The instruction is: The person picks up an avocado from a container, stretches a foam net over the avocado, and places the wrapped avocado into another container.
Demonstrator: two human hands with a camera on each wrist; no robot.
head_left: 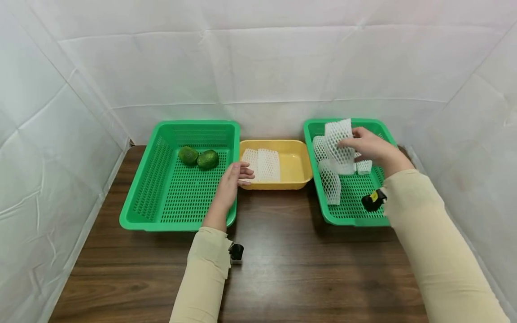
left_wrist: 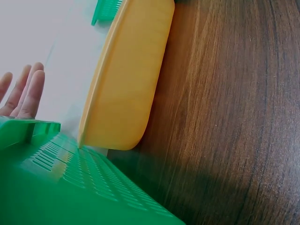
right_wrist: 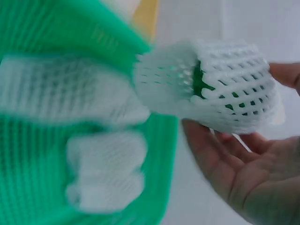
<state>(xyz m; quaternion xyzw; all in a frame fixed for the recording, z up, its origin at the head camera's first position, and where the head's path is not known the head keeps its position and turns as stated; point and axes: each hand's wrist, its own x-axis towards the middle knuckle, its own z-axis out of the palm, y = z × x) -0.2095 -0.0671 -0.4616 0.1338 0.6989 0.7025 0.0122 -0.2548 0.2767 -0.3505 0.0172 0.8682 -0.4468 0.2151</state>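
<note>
My right hand [head_left: 369, 143] grips a white foam net [head_left: 340, 146] over the back of the right green basket. Dark green fruit shows through the mesh of the held net [right_wrist: 236, 89] in the right wrist view, with my right thumb on one side and fingers [right_wrist: 206, 145] under the other. Nothing is held in my left hand [head_left: 233, 177], its fingers loosely extended between the left green basket's right rim and the yellow tray [head_left: 296, 179]. Two flat white foam nets [head_left: 268, 165] lie in that tray. Two dark green avocados [head_left: 208, 159] sit in the left green basket [head_left: 139, 197].
Several white-netted pieces [head_left: 330, 184] lie in the right green basket [head_left: 359, 222], mostly along its left side and back. All the containers stand on a dark wooden table [head_left: 291, 264]. White sheeting [head_left: 266, 72] encloses the back and both sides.
</note>
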